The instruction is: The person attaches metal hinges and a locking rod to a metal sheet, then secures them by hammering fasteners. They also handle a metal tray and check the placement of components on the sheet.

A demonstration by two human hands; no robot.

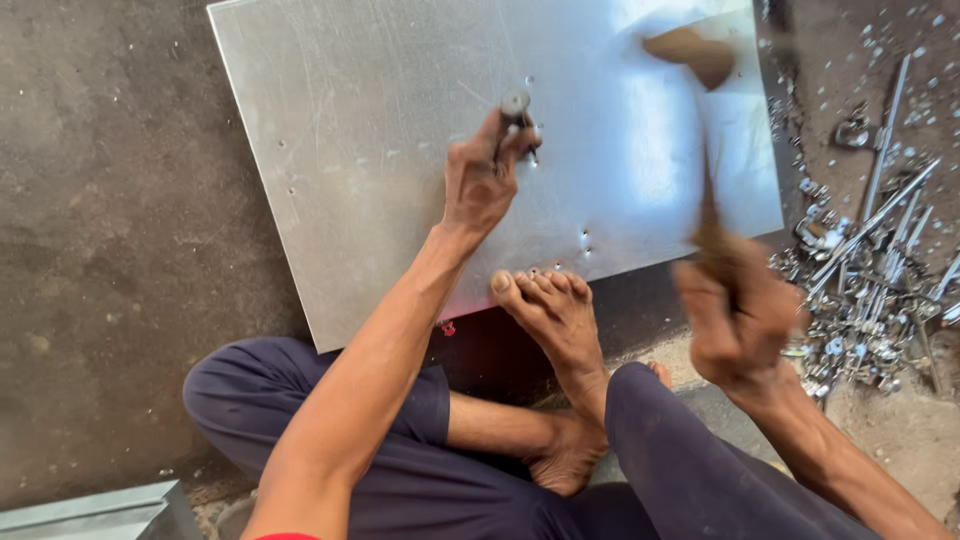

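A large shiny metal sheet (pixel 380 120) lies on the concrete floor in front of me. My left hand (pixel 480 180) grips a short steel punch (pixel 516 108) and holds it upright on the sheet, near a few small punched holes. My right hand (pixel 735 315) is closed around the handle of a hammer (pixel 706 150); its head is raised over the sheet's right part and is blurred by motion. My bare foot (pixel 555 310) presses down on the sheet's near edge.
A pile of small metal scraps, rods and fasteners (pixel 870 280) lies on the floor to the right of the sheet. A folded grey metal piece (pixel 95 510) sits at the bottom left. Bare concrete floor (pixel 120 220) stretches to the left.
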